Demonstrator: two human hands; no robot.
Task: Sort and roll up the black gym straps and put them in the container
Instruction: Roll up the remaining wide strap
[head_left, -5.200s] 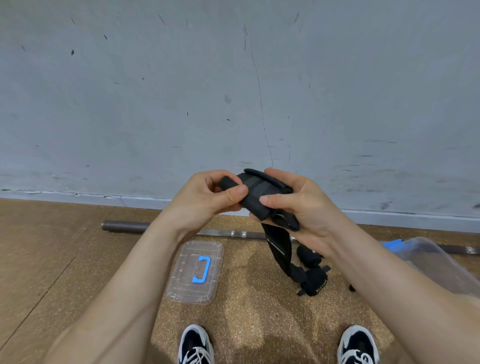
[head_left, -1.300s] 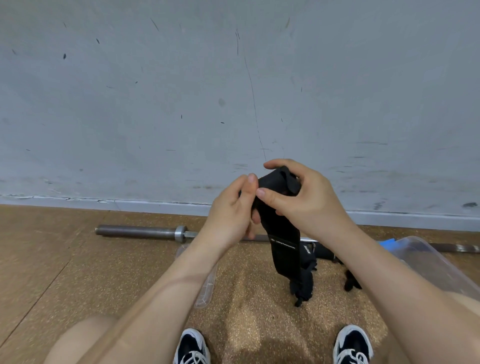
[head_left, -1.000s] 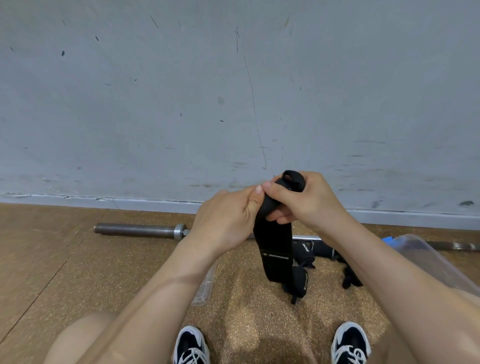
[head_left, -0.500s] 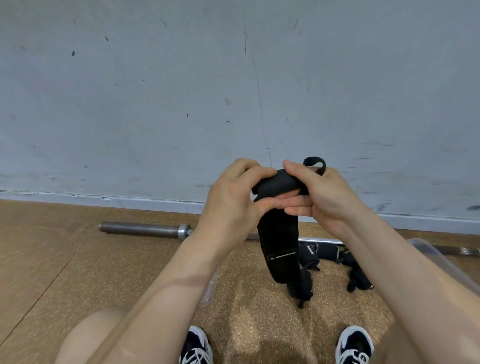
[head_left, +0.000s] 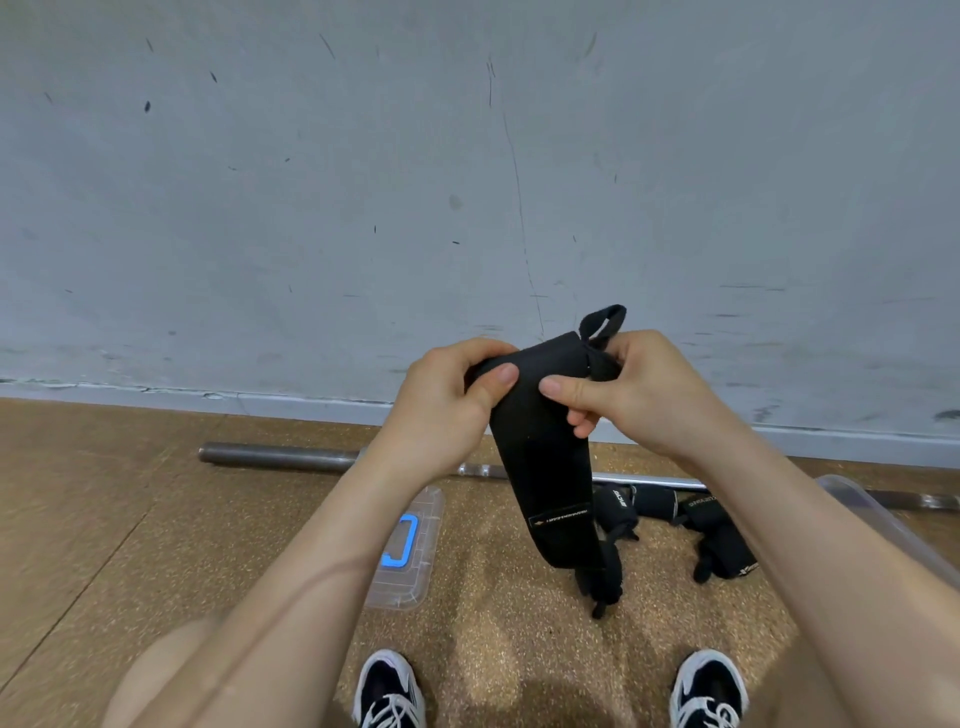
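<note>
A black gym strap (head_left: 545, 467) hangs in front of me, its top end held between both hands. My left hand (head_left: 441, 405) pinches the top left corner with thumb over the fabric. My right hand (head_left: 634, 389) pinches the top right, where a small thumb loop (head_left: 602, 322) sticks up. The strap's lower end with a small label dangles above the floor. More black straps (head_left: 722, 540) lie on the floor beyond it, some rolled. The clear plastic container (head_left: 872, 519) shows at the right, mostly hidden by my right arm.
A clear lid with a blue handle (head_left: 410, 551) lies on the cork floor under my left forearm. A steel barbell (head_left: 280, 454) runs along the grey wall. My two shoes (head_left: 389, 691) are at the bottom edge.
The strap was a roll five seconds ago and has been unrolled to hang flat. Over the last second both hands rose and spread its top end wider, the loop now standing up.
</note>
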